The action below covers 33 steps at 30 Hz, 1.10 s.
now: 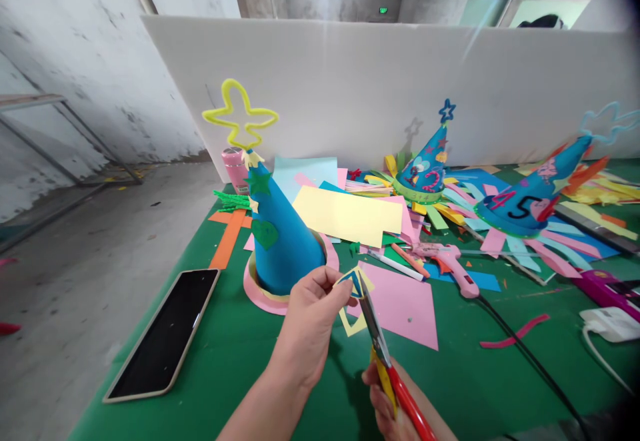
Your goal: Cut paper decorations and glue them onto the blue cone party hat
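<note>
Paper (357, 284): just right of the nearest hat (283, 234), raised off the surface (225, 334), likely giving the blades room
Left hand (306, 317): grip pinched on the paper's edge, presumably steadying it
Right hand (393, 402): grip curled round the handles of the scissors (378, 337)
Phone (165, 334): left of that hat, apparently clear of the cutting
</note>
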Each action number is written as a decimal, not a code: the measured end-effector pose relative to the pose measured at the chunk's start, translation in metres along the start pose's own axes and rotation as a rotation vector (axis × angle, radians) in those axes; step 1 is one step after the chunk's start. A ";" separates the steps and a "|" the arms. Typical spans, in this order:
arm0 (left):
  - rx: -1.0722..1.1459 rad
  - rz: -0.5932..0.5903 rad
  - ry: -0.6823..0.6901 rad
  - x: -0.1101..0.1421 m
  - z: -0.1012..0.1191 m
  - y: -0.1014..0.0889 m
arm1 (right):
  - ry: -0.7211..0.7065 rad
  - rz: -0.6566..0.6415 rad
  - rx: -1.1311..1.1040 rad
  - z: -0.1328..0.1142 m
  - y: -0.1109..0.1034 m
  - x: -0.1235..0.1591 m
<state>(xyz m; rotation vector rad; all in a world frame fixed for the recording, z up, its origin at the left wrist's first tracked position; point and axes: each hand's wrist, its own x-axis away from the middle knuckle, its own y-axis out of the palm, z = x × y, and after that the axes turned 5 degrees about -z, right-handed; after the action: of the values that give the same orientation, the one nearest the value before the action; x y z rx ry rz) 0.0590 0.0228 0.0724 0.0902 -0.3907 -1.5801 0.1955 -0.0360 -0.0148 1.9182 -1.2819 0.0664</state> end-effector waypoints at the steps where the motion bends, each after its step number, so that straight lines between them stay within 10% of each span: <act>1: -0.001 0.001 0.000 0.000 0.000 0.000 | -0.002 -0.003 0.002 0.001 0.000 0.000; 33: 0.024 0.016 -0.027 -0.001 -0.002 0.001 | -0.014 -0.002 -0.034 0.010 -0.004 -0.002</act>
<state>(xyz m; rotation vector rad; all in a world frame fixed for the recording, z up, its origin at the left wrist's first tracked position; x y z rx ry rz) 0.0609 0.0231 0.0706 0.0839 -0.4310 -1.5623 0.1937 -0.0402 -0.0253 1.8935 -1.2825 0.0300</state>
